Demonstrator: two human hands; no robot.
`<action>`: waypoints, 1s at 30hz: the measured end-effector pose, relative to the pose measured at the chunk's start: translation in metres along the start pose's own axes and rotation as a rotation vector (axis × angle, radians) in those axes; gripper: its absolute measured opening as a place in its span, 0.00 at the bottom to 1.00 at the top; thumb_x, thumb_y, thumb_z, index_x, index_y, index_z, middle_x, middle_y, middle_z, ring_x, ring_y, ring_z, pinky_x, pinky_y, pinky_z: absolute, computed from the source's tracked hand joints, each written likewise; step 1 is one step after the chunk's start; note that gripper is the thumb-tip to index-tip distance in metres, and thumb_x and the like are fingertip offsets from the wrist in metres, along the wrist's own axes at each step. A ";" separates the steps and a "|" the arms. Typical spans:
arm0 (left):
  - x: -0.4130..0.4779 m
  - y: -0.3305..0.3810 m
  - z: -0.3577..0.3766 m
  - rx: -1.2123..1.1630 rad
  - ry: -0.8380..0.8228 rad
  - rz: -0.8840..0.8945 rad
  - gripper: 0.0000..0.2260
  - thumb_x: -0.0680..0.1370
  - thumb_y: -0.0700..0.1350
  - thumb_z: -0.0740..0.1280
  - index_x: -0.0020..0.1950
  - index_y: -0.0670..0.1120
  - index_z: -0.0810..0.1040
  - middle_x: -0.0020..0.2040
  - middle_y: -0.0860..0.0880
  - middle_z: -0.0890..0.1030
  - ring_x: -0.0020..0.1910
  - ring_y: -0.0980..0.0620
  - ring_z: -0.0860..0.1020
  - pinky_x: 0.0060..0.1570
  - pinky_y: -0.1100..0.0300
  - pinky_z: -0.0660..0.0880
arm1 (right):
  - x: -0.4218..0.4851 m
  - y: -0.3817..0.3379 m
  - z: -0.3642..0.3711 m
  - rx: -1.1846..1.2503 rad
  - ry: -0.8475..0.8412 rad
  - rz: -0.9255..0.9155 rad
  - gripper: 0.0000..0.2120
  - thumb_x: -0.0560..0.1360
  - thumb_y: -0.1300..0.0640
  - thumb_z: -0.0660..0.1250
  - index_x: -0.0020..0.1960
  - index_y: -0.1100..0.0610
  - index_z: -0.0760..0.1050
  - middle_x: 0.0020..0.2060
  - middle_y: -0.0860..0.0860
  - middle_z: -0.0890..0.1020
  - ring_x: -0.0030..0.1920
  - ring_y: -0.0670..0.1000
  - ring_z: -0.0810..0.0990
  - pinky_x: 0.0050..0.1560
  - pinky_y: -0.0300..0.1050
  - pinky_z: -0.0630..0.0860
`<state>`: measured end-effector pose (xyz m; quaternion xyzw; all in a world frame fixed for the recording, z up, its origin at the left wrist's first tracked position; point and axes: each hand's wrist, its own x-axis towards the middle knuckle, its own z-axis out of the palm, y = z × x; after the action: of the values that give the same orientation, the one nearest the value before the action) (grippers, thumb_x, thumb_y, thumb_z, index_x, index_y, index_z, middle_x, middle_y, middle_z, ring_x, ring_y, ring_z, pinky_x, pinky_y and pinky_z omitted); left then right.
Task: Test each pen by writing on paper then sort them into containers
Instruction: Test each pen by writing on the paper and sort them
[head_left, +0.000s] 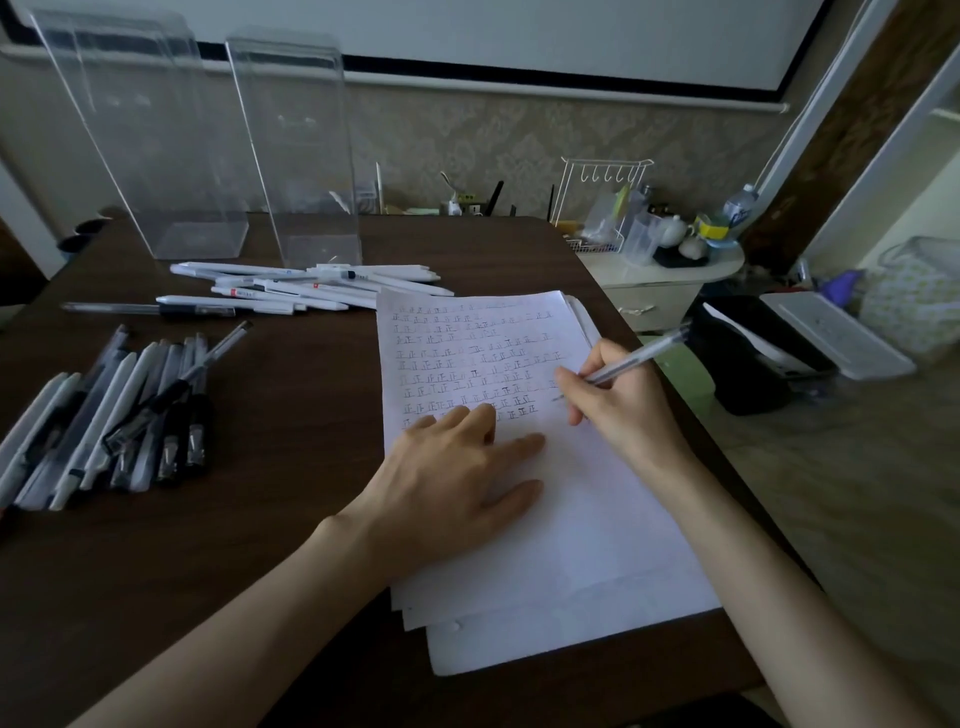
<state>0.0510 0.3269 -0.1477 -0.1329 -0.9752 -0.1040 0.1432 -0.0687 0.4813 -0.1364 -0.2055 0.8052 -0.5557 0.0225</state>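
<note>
A stack of white paper lies on the dark wooden table, its upper half covered in rows of written marks. My right hand grips a clear pen with its tip on the paper at the right end of the lowest rows. My left hand lies flat on the sheet with spread fingers. A pile of white pens sits above the paper. A second pile of black and white pens lies at the left. Two tall clear containers stand at the back.
A lone clear pen lies between the two piles. Off the table's right edge stand a white side cabinet with cups and bottles, a wire rack and a black bin.
</note>
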 end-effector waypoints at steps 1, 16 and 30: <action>0.001 0.000 0.000 0.002 -0.003 -0.002 0.25 0.76 0.63 0.49 0.66 0.56 0.72 0.43 0.50 0.71 0.40 0.51 0.73 0.37 0.57 0.70 | 0.003 -0.001 0.000 -0.018 0.011 0.003 0.16 0.73 0.65 0.66 0.32 0.58 0.63 0.23 0.54 0.74 0.22 0.42 0.66 0.26 0.33 0.63; 0.004 0.010 0.003 -0.002 0.026 -0.059 0.22 0.74 0.58 0.53 0.60 0.51 0.76 0.41 0.49 0.71 0.37 0.48 0.73 0.35 0.57 0.70 | 0.008 0.011 0.009 -0.043 -0.023 -0.103 0.16 0.76 0.63 0.65 0.33 0.59 0.61 0.24 0.59 0.74 0.24 0.44 0.72 0.32 0.41 0.70; 0.005 0.012 0.003 -0.031 0.023 -0.094 0.22 0.74 0.58 0.53 0.60 0.50 0.77 0.39 0.48 0.72 0.36 0.47 0.73 0.34 0.57 0.68 | 0.006 0.006 0.010 -0.067 0.011 -0.128 0.16 0.75 0.68 0.63 0.33 0.61 0.60 0.26 0.63 0.69 0.22 0.42 0.69 0.27 0.35 0.67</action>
<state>0.0487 0.3397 -0.1469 -0.0880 -0.9769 -0.1274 0.1472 -0.0738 0.4721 -0.1446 -0.2544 0.8087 -0.5298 -0.0244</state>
